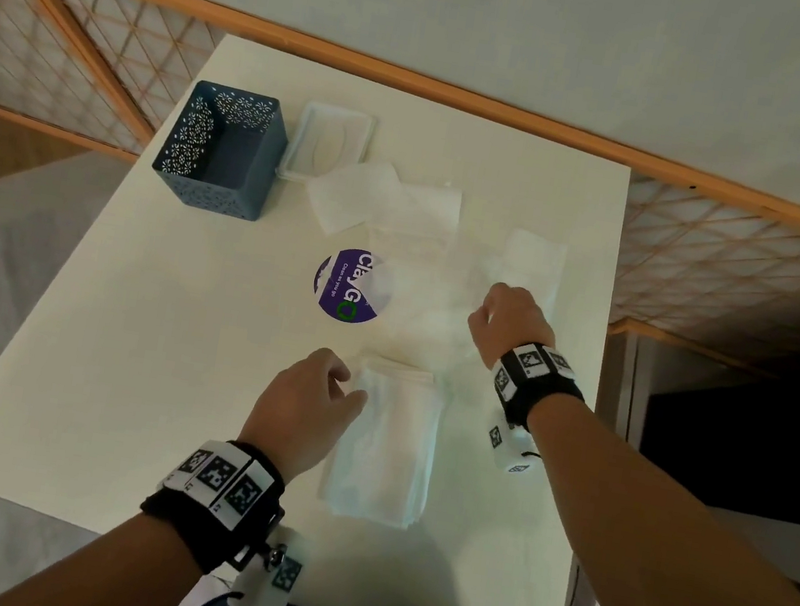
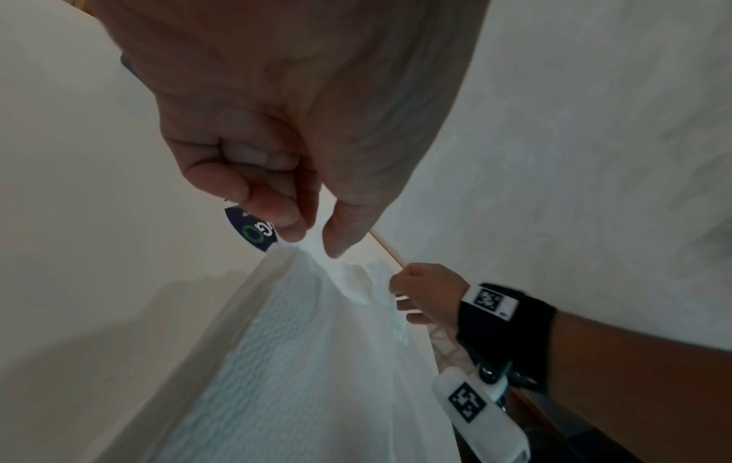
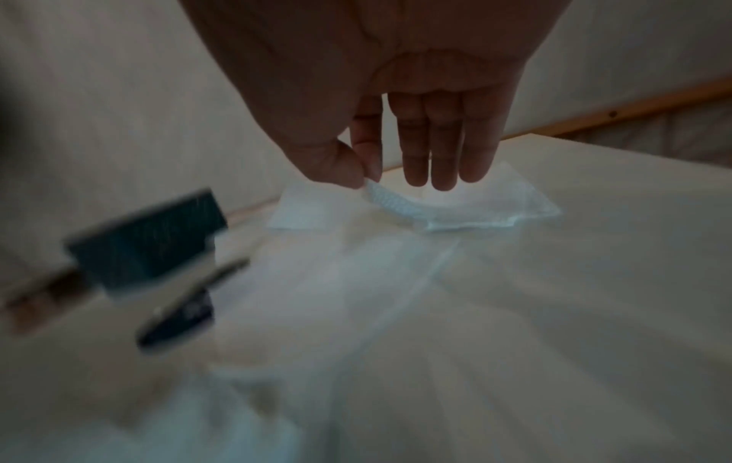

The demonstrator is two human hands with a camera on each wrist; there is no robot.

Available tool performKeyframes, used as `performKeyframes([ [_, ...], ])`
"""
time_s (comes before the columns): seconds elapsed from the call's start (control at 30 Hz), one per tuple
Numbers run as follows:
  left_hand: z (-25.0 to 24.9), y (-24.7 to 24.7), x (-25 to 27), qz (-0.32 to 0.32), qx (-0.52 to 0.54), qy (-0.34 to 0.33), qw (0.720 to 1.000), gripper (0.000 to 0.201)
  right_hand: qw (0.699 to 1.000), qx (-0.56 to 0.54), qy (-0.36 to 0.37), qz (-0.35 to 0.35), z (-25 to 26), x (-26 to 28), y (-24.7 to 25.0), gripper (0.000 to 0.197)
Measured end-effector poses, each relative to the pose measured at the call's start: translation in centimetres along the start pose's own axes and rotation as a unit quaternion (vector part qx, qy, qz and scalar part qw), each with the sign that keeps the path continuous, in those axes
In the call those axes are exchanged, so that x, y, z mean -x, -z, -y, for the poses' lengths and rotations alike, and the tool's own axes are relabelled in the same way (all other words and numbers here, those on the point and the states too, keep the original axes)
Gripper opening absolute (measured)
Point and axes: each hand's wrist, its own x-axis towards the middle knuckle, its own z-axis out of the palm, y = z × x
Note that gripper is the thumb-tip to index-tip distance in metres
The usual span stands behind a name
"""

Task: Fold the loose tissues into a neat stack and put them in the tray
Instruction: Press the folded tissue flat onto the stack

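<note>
While both hands pinch one tissue [image 1: 429, 317] — left hand [image 1: 307, 405], right hand [image 1: 509, 319] — a folded stack [image 1: 386, 451] lies beneath; blue tray [image 1: 223, 149] at ten o'clock, purple sticker [image 1: 346, 287] on white table [image 1: 148, 343].

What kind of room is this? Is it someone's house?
Hard to say for sure; it may be a shared eating place. A white table bears a round "Clean as you go" sticker, a blue basket and loose tissues, beside a wooden lattice railing.

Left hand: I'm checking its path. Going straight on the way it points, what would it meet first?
The left hand would probably first meet the purple sticker; depth is unclear.
</note>
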Motion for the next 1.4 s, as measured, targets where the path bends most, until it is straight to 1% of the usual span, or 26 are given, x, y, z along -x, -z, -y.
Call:
performKeyframes([
  [0.07, -0.4, 0.6, -0.5, -0.006, 0.012, -0.005, 1.000, 0.019, 0.992, -0.121, -0.024, -0.010, 0.0, 0.5, 1.9, 0.011],
  [0.17, -1.5, 1.5, -1.6, -0.002, 0.045, -0.007, 0.999, 0.017, 0.962, -0.270, -0.042, -0.002, 0.3, 1.6, 5.0, 0.015],
  [0.2, -1.9, 1.7, -2.0, -0.002, 0.060, -0.010, 0.998, 0.016, 0.939, -0.338, -0.059, 0.001, 0.5, 2.2, 5.9, 0.016],
  [0.23, -2.5, 1.9, -2.4, -0.003, 0.080, -0.015, 0.997, 0.015, 0.904, -0.421, -0.078, 0.009, 0.8, 2.9, 6.8, 0.016],
  [0.3, -3.6, 2.1, -3.2, -0.001, 0.133, -0.026, 0.991, 0.019, 0.814, -0.567, -0.117, 0.047, 1.1, 4.1, 7.8, 0.017],
  [0.33, -4.1, 2.3, -3.5, 0.004, 0.163, -0.032, 0.986, 0.025, 0.776, -0.614, -0.124, 0.075, 1.2, 4.6, 8.2, 0.020],
  [0.37, -4.7, 2.4, -3.7, 0.013, 0.198, -0.035, 0.979, 0.034, 0.750, -0.642, -0.123, 0.101, 1.3, 5.2, 8.5, 0.022],
  [0.43, -5.8, 2.6, -3.9, 0.038, 0.276, -0.020, 0.960, 0.060, 0.711, -0.680, -0.111, 0.142, 1.5, 6.2, 9.1, 0.026],
  [0.5, -6.8, 2.8, -3.8, 0.071, 0.333, 0.007, 0.940, 0.081, 0.673, -0.713, -0.101, 0.168, 1.7, 7.0, 9.6, 0.038],
  [0.53, -7.2, 2.9, -3.7, 0.078, 0.351, 0.015, 0.933, 0.084, 0.658, -0.725, -0.100, 0.177, 1.8, 7.3, 9.8, 0.041],
  [0.6, -7.6, 3.1, -3.5, 0.071, 0.377, 0.017, 0.923, 0.076, 0.637, -0.740, -0.092, 0.196, 2.0, 8.0, 10.1, 0.039],
  [0.67, -7.8, 3.2, -3.1, 0.060, 0.416, -0.006, 0.907, 0.062, 0.638, -0.738, -0.095, 0.199, 2.2, 8.5, 10.5, 0.034],
  [0.7, -7.9, 3.3, -2.9, 0.051, 0.434, -0.021, 0.899, 0.053, 0.642, -0.736, -0.095, 0.195, 2.2, 8.6, 10.6, 0.038],
  [0.73, -8.1, 3.6, -2.6, 0.041, 0.443, -0.035, 0.895, 0.044, 0.647, -0.732, -0.099, 0.190, 2.3, 8.7, 10.8, 0.044],
  [0.8, -8.3, 4.1, -2.2, 0.027, 0.442, -0.057, 0.895, 0.035, 0.655, -0.726, -0.120, 0.171, 2.8, 9.1, 11.5, 0.041],
  [0.83, -8.4, 4.3, -2.2, 0.024, 0.437, -0.064, 0.897, 0.035, 0.666, -0.720, -0.127, 0.149, 2.9, 9.2, 11.7, 0.038],
  [0.87, -8.3, 4.4, -2.3, 0.020, 0.426, -0.072, 0.901, 0.036, 0.688, -0.704, -0.125, 0.121, 2.9, 9.3, 11.8, 0.036],
  [0.9, -8.3, 4.5, -2.4, 0.016, 0.410, -0.081, 0.908, 0.040, 0.718, -0.681, -0.111, 0.093, 2.9, 9.3, 11.7, 0.033],
  [0.93, -8.1, 4.6, -2.4, 0.012, 0.392, -0.093, 0.915, 0.047, 0.744, -0.658, -0.093, 0.070, 2.7, 9.3, 11.5, 0.037],
  [1.0, -7.8, 4.8, -2.6, 0.014, 0.363, -0.115, 0.924, 0.074, 0.784, -0.615, -0.065, 0.041, 2.6, 9.5, 11.2, 0.058],
  [1.07, -7.5, 5.3, -2.6, 0.029, 0.331, -0.138, 0.933, 0.104, 0.800, -0.597, -0.048, 0.025, 2.6, 9.8, 11.2, 0.067],
  [1.1, -7.5, 5.5, -2.5, 0.040, 0.312, -0.155, 0.936, 0.108, 0.803, -0.594, -0.042, 0.019, 2.6, 9.9, 11.2, 0.068],
  [1.17, -7.4, 5.8, -2.4, 0.051, 0.270, -0.186, 0.943, 0.097, 0.802, -0.597, -0.032, 0.014, 2.7, 10.3, 11.3, 0.066],
  [1.3, -7.6, 5.9, -1.9, 0.047, 0.219, -0.189, 0.956, 0.045, 0.768, -0.639, -0.043, 0.009, 2.8, 10.8, 11.5, 0.046],
  [1.37, -7.4, 5.9, -1.9, 0.035, 0.201, -0.203, 0.958, 0.026, 0.767, -0.640, -0.041, 0.008, 2.7, 10.9, 11.6, 0.035],
  [1.4, -7.3, 5.9, -2.1, 0.030, 0.198, -0.208, 0.957, 0.021, 0.769, -0.638, -0.038, 0.007, 2.5, 11.0, 11.5, 0.031],
])
